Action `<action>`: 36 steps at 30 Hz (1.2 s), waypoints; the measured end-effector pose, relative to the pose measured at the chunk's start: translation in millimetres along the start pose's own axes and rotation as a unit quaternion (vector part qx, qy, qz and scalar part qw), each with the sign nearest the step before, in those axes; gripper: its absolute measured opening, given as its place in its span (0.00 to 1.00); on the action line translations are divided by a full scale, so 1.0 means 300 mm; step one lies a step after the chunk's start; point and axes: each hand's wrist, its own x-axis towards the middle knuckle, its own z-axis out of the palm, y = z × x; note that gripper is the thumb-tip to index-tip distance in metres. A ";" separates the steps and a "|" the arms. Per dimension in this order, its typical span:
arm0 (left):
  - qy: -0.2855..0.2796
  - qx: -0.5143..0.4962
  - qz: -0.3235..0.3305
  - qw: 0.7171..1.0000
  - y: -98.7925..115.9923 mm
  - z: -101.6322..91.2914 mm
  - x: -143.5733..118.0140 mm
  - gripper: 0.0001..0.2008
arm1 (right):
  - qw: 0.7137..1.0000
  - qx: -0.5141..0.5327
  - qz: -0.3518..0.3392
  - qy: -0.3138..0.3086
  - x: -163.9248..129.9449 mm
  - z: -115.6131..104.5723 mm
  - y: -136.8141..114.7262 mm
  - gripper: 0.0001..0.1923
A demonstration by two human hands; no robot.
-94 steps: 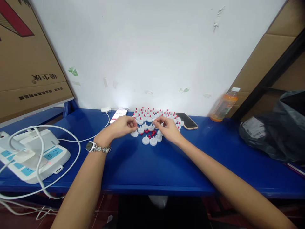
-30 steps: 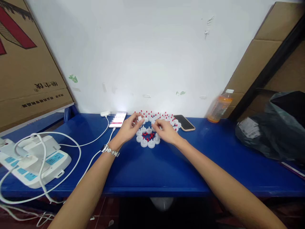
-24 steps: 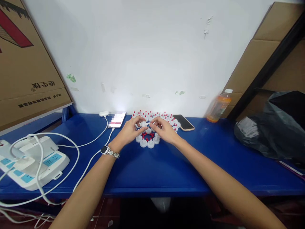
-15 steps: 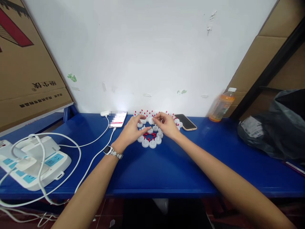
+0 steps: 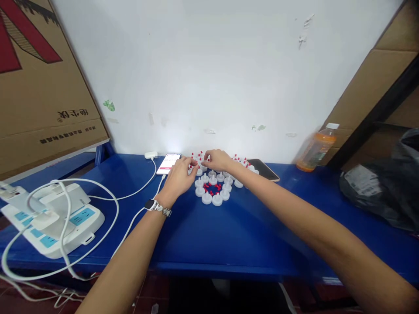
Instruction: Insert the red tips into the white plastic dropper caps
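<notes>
White round caps (image 5: 217,199) with narrow spouts stand in a ring on the blue table. Inside the ring lie several small red tips (image 5: 213,189). Behind are more white caps, many with red tips (image 5: 201,152) on their spouts. My left hand (image 5: 180,178) is at the left of this cluster, its thumb and fingers drawn together; what they hold is too small to tell. Close beside it, my right hand (image 5: 218,160) reaches over the caps from the right. Its thumb and index finger are pinched, and the thing between them is unclear.
A lit phone (image 5: 168,164) on a cable lies left of my left hand; a dark phone (image 5: 263,170) is at the right. A white power strip (image 5: 62,226) with looping cables fills the left. An orange drink bottle (image 5: 317,148) and a black bag (image 5: 376,192) stand right.
Both hands have come closer together, and my left thumb has moved from spread to near its fingers. My right hand has shifted left over the caps. The view has turned slightly left.
</notes>
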 end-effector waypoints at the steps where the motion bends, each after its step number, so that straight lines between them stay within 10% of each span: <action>1: -0.002 0.000 0.001 1.000 0.003 -0.001 -0.002 0.08 | 1.000 -0.007 -0.001 -0.009 0.013 0.004 -0.008 0.13; 9: 0.021 -0.008 0.039 0.999 0.032 -0.011 -0.013 0.10 | 0.993 0.107 -0.003 0.052 -0.032 -0.030 0.001 0.09; 17: -0.036 -0.109 0.055 0.992 0.109 0.011 -0.030 0.17 | 0.895 0.432 0.019 0.110 -0.271 -0.035 -0.041 0.16; 36: -0.061 -0.287 0.088 0.952 0.175 0.011 -0.034 0.14 | 0.892 0.393 0.014 0.221 -0.355 -0.017 -0.076 0.25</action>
